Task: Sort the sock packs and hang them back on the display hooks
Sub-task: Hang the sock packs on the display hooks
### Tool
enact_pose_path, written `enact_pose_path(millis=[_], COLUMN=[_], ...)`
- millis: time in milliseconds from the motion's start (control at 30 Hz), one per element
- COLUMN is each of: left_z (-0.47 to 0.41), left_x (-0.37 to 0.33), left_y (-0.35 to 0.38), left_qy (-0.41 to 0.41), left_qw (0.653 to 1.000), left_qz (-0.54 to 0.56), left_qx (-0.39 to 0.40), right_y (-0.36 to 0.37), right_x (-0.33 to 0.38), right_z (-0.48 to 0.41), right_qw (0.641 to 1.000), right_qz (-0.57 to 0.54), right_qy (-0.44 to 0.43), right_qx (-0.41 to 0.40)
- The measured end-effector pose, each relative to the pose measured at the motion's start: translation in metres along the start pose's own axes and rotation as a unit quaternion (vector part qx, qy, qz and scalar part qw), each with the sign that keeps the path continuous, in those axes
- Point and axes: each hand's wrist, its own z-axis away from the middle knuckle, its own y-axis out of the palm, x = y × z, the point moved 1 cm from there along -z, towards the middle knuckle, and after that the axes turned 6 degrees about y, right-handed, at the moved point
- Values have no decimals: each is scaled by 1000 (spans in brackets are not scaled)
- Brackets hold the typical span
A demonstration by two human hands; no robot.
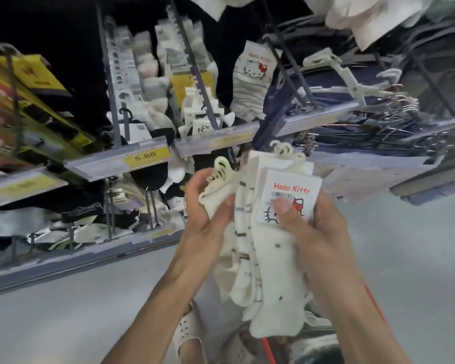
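Both my hands hold a bunch of cream-white Hello Kitty sock packs (263,258) in front of the display. My right hand (313,232) grips the front pack, thumb pressed on its white card label (292,190). My left hand (205,214) pinches the leftmost pack of the bunch, near its white plastic hanger (220,166). Another Hello Kitty pack (252,82) hangs on a display hook (294,67) above. The hook rails (195,74) slope toward me.
Price strips (132,158) with yellow tags run along the hook fronts. White and black sock packs (147,95) hang at left and below. Dark clothes on hangers (365,122) fill the right. Grey floor lies below, with my sandalled foot (187,334) and a red basket edge (268,348).
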Motion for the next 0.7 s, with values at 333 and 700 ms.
enact_pose_path(millis=[333,700], left_z=[-21,-22], left_x=[19,38], left_y=[-11,12], left_qy=[-52,-233], left_qw=[998,954], left_qz=[-14,188], left_qx=[-17,-4], right_y=[9,-10], right_x=[-33,-34], right_z=[-6,-36], right_qw=[1000,996], right_qz=[-13,-13], right_qy=[-10,-5], right_qx=[0,-88])
